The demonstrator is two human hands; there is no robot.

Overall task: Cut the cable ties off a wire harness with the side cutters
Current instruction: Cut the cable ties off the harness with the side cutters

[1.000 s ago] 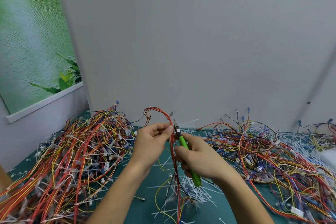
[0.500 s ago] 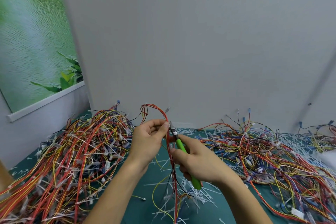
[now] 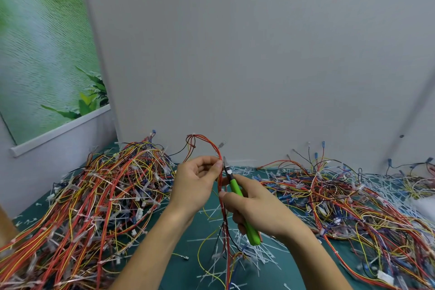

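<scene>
While the left hand (image 3: 195, 186) pinches the upright wire harness (image 3: 219, 183), the right hand (image 3: 259, 209) grips side cutters (image 3: 235, 187), tip just beside that pinch.

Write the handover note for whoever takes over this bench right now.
Left hand pinches the red harness upright, just below its loop.
Right hand grips the green-handled side cutters, tips up beside the harness near the left thumb. Whether the blades are open is unclear.
Done: many cut white ties litter the green mat.
Left: the held harness, plus the left pile, which shows ties still on, and the right pile.
</scene>
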